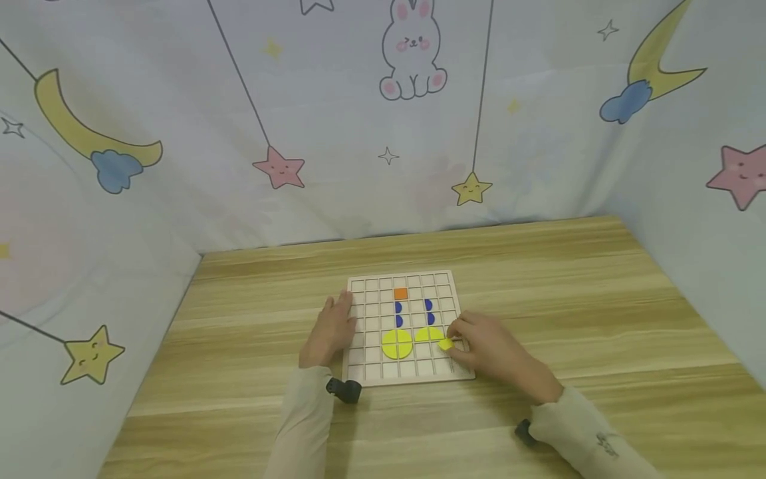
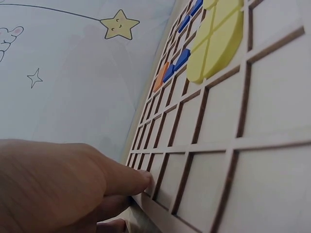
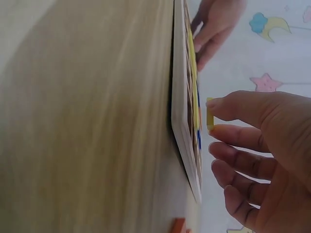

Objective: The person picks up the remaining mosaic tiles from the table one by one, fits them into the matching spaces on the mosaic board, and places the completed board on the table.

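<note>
1 board, left fingers straight | right fingers pinch 1 yellow piece | 4 blue semicircles

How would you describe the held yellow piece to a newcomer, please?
A pale grid board lies on the wooden table. The right hand, at the board's right edge, pinches the yellow piece. It alone is held; the other yellow pieces lie on the board.

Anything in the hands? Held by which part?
Right hand pinches a small yellow piece by opposite edges. Left hand touches the side of the grid board.
</note>
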A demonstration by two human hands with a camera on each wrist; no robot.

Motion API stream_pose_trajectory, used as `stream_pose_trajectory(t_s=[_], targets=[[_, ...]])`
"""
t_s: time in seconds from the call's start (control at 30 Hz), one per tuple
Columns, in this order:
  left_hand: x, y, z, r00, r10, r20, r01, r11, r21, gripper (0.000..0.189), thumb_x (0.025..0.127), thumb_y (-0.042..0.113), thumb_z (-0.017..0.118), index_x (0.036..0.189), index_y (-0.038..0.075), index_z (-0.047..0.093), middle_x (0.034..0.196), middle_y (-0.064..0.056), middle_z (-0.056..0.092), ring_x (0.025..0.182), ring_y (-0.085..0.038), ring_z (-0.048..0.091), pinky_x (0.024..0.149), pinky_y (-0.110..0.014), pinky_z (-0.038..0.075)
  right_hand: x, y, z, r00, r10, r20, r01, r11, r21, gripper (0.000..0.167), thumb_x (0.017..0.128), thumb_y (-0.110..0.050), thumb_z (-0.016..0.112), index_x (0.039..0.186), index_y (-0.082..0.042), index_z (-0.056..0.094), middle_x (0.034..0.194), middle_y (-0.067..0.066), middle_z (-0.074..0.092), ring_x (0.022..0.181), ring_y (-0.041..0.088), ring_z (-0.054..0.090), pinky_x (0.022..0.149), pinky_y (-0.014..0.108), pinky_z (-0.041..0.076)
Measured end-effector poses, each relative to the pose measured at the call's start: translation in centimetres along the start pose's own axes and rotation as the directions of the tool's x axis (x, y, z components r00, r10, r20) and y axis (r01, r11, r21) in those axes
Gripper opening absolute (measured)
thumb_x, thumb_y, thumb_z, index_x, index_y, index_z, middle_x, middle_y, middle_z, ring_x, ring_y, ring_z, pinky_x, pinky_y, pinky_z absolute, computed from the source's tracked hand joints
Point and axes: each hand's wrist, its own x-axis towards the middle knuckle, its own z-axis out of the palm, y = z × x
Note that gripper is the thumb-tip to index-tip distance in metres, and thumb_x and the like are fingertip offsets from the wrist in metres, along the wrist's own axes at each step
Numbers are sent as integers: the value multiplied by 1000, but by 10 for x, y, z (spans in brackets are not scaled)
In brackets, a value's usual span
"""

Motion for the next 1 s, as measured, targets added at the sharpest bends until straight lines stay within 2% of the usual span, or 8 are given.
stream_pose_trajectory(t_s=[0.2, 0.53, 0.77, 1.0], targets=[[0, 0, 0, 1000, 5, 0, -5, 1000, 12, 56, 100, 15, 42, 151, 3, 22, 159, -14, 17, 146, -40, 9, 120, -54, 13, 2, -13, 7, 999, -38, -11, 38, 999, -12, 19, 79, -28, 74, 92, -15, 68, 89, -7, 62, 80, 8, 54, 75, 29, 51], [-1, -1, 0, 1000, -3, 5, 3, 1000, -1, 55, 101, 16, 41, 152, 4, 22, 160, -12, 15, 147, -39, 8, 121, -53, 12, 9, -25, 16, 998, -61, -19, 60, 996, -59, 19, 81, -33, 73, 91, -17, 69, 86, -7, 61, 75, 8, 51, 69, 26, 46], [-1, -1, 0, 1000, -3, 1, 3, 1000, -4, 55, 101, 16, 41, 152, 4, 23, 160, -12, 15, 147, -39, 8, 120, -53, 12, 14, -29, 20, 999, -30, -22, 28, 995, -95, 20, 82, -35, 72, 89, -18, 66, 83, -9, 56, 72, 8, 46, 65, 24, 42], [1, -2, 2, 1000, -8, 4, 8, 1000, -6, 55, 101, 16, 41, 152, 5, 22, 160, -10, 16, 147, -38, 8, 121, -52, 12, 17, -32, 19, 999, -40, -19, 37, 994, -104, 21, 81, -36, 73, 88, -17, 65, 79, -9, 52, 68, 8, 41, 61, 21, 37]])
